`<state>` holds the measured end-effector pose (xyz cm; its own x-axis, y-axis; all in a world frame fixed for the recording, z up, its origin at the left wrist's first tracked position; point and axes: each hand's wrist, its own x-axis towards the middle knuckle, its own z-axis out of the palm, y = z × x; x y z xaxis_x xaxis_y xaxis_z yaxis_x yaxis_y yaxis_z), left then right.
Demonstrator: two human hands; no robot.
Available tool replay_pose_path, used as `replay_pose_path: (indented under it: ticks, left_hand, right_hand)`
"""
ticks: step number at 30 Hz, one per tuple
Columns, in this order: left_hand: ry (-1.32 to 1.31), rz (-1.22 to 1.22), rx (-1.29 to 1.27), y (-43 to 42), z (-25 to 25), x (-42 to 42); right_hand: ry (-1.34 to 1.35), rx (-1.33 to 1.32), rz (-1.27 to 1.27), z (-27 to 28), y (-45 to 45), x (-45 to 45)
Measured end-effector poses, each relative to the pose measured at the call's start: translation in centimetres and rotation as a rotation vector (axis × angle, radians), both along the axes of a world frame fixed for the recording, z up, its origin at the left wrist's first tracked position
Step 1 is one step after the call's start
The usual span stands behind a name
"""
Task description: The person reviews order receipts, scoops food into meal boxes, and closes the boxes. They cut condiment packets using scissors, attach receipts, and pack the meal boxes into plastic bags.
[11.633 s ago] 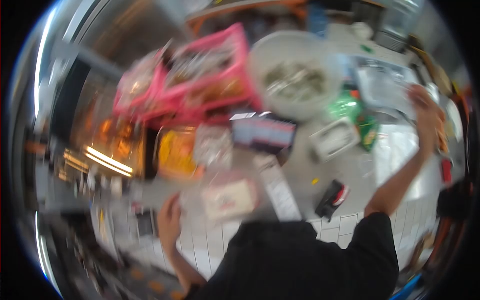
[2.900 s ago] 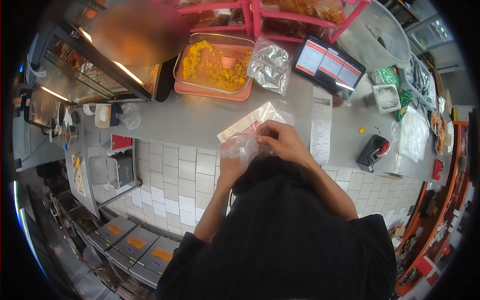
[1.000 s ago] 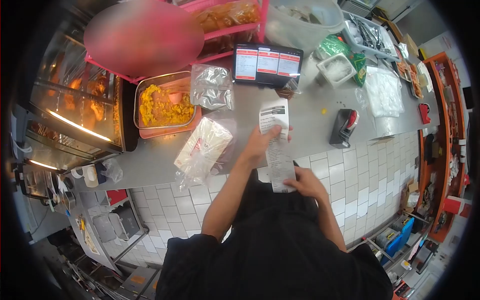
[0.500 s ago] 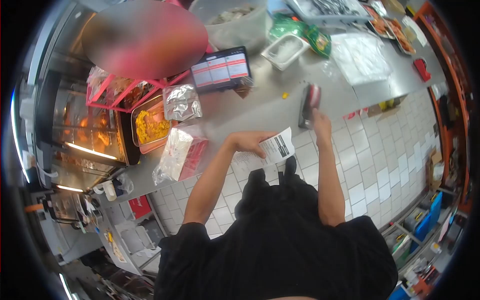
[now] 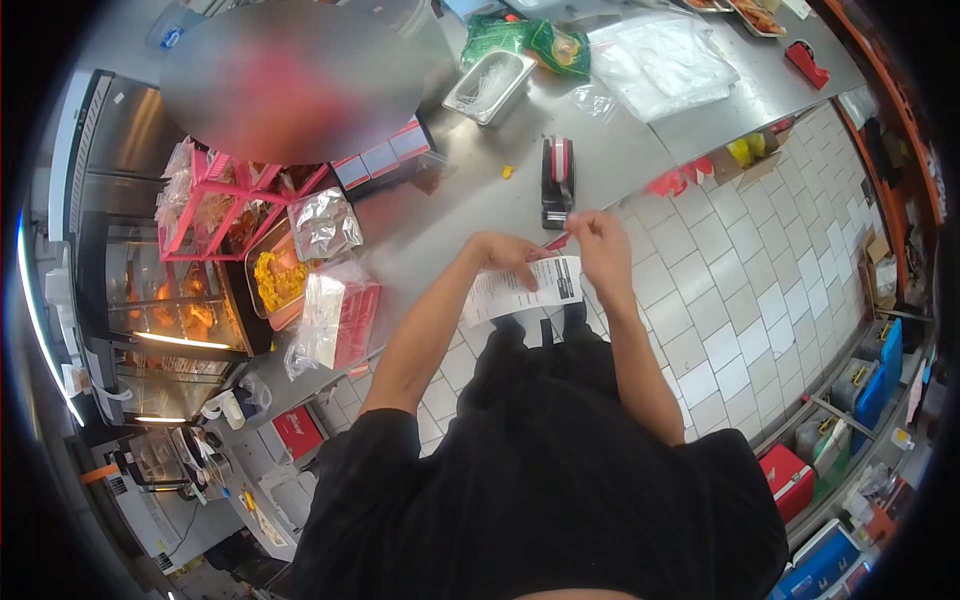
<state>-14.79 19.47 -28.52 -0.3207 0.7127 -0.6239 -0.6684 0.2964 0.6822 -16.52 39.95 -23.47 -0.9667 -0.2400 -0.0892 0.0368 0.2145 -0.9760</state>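
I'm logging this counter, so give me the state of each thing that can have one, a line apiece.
Receipt: held, print showing
Left hand: closed on the receipt
Right hand: fingers bent, by the tape dispenser; whether it holds tape is unclear
Tape dispenser: standing on the counter
Tablet: lit, partly hidden by blur
Tin: uncovered, not empty
Pack: wrapped in clear plastic
Display case: lit

My left grip [image 5: 507,260] holds a printed receipt [image 5: 548,283] on the near side of the black tape dispenser [image 5: 558,190], which stands on the tabletop [image 5: 625,160]. My right grip [image 5: 602,240], fingers bunched, is just beside its near end. Beyond it lie a metal container [image 5: 512,98], leftward, and white plastic bags [image 5: 665,65], rightward.
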Motion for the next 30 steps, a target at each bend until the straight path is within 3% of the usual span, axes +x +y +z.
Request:
replay_pose_path:
  ticks: [2,4,6,11,14,16,18,22,24,28,30]
  left_hand:
    - [0.088,-0.074,-0.182,0.2,1.4,-1.0]
    - [0.095,-0.069,-0.112,-0.5,1.3,-1.5]
    - [0.097,-0.057,-0.037,-0.9,1.7,-1.9]
    - [0.064,-0.133,-0.030,-0.8,3.5,-2.7]
    - [-0.055,-0.091,0.035,-1.5,0.2,-3.0]
    - [0.020,-0.025,-0.034,-1.2,-0.4,-2.4]
    - [0.123,0.261,-0.298,-0.7,-1.1,-2.3]
    - [-0.009,0.597,-0.298,1.0,-1.4,-2.1]
    - [0.225,0.699,-0.432,1.8,-0.7,-1.6]
    - [0.300,0.840,-0.518,3.0,-1.8,-1.3]
    - [0.636,0.811,-0.785,3.2,-3.1,-0.8]
  right_hand:
    - [-0.050,-0.002,0.003,0.9,2.0,3.3]
    - [-0.141,0.016,0.041,1.4,4.1,6.0]
    - [-0.455,0.040,0.079,0.7,5.3,8.0]
    - [-0.443,0.072,0.043,-3.1,5.1,10.3]
    - [-0.436,0.083,0.060,-3.7,5.0,10.3]
    - [-0.466,0.085,0.112,-3.8,5.1,10.6]
    - [-0.466,0.148,0.080,-3.9,5.1,10.6]
    - [-0.420,0.243,0.098,-5.1,4.9,10.8]
    - [-0.414,0.258,0.102,-5.4,4.8,11.3]
    - [-0.480,0.248,0.098,-5.8,4.8,11.1]
    - [-0.404,0.252,0.102,-6.8,4.9,11.1]
